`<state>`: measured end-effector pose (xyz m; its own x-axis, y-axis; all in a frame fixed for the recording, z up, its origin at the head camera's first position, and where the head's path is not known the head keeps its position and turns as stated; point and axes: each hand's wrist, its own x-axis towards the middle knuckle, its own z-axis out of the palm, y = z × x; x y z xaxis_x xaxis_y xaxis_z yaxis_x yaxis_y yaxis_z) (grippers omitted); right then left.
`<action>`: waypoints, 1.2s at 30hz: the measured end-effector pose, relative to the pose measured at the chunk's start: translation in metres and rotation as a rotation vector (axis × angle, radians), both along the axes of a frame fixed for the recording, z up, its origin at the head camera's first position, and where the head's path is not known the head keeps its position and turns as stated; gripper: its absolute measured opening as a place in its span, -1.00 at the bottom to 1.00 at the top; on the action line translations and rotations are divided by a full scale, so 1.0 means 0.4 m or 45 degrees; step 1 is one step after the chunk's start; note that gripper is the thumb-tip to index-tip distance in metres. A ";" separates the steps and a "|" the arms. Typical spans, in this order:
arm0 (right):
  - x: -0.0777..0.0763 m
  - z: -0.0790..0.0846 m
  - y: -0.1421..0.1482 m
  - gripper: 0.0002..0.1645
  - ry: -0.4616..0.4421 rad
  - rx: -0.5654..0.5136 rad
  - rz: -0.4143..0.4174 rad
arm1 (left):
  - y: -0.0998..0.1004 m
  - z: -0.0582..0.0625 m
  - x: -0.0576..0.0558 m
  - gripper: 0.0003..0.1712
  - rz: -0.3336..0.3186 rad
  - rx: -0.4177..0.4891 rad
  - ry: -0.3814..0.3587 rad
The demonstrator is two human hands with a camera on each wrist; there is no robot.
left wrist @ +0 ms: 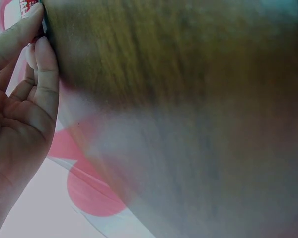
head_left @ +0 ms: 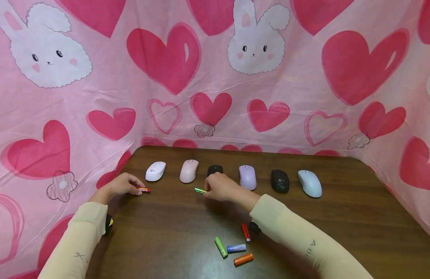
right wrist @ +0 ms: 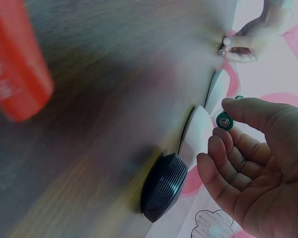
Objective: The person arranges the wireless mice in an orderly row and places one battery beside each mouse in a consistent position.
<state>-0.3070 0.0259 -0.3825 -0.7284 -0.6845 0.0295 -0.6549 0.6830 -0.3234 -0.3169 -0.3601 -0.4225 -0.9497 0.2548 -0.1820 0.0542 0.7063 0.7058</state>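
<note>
My left hand (head_left: 125, 184) pinches a red-and-yellow battery (head_left: 144, 190) between thumb and fingers, low over the left side of the table, just in front of a white mouse (head_left: 155, 171). Part of that battery (left wrist: 26, 7) also shows at the top corner of the left wrist view. In my right hand (head_left: 220, 187), thumb and forefinger grip a green battery (head_left: 200, 190) lengthwise toward the left. One end of the green battery (right wrist: 224, 121) faces the right wrist camera. A small black mouse (head_left: 215, 169) is partly hidden behind the right hand.
A pink mouse (head_left: 189, 171), a purple mouse (head_left: 248, 177), a black mouse (head_left: 280, 181) and a pale blue mouse (head_left: 310, 183) complete the back row. Nearer lie a light green battery (head_left: 221, 247), a blue one (head_left: 236, 248), an orange one (head_left: 243, 259) and a red one (head_left: 246, 233).
</note>
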 end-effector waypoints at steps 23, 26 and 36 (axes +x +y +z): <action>-0.045 -0.022 -0.091 -0.76 -0.005 0.105 -0.052 | 0.002 0.003 -0.005 -0.72 -0.020 -0.030 -0.017; -0.048 -0.026 -0.102 -0.75 -0.005 0.128 -0.061 | 0.002 0.003 -0.003 -0.71 -0.011 -0.015 -0.028; -0.050 -0.041 -0.131 -0.73 0.008 0.148 -0.073 | 0.006 0.005 0.001 -0.70 -0.027 0.026 -0.014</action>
<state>-0.3270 -0.0266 -0.3991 -0.7667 -0.6406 -0.0432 -0.6152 0.7522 -0.2360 -0.3165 -0.3575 -0.4207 -0.9421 0.2784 -0.1869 0.0611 0.6904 0.7209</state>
